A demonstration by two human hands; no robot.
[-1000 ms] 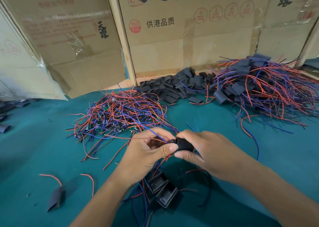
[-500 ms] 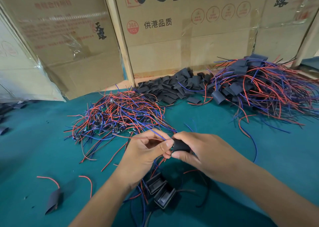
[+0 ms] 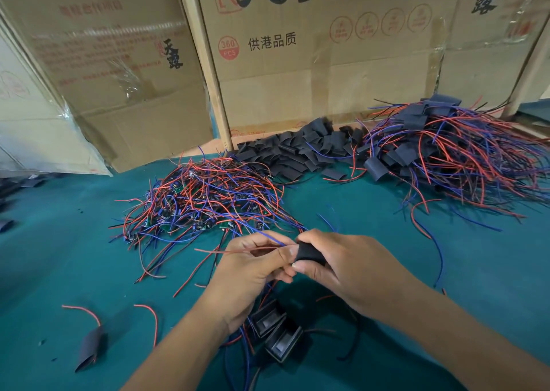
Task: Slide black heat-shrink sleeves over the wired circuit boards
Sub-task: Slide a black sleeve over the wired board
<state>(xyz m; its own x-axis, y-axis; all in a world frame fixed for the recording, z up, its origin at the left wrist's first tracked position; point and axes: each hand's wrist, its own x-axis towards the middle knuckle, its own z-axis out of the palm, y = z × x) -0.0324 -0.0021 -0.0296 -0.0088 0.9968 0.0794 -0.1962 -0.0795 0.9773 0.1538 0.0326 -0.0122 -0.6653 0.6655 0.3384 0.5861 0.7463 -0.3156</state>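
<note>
While your right hand (image 3: 342,267) grips the black heat-shrink sleeve (image 3: 309,253) above the counter (image 3: 74,256), your left hand (image 3: 253,268) pinches the red and blue wires (image 3: 262,243); the hands now sit closer together, suggesting the board, hidden from view, is entering the sleeve.

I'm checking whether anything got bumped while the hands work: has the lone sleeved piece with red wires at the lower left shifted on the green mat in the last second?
No. The lone sleeved piece keeps its distance from the wire pile; only the camera shifted.
</note>
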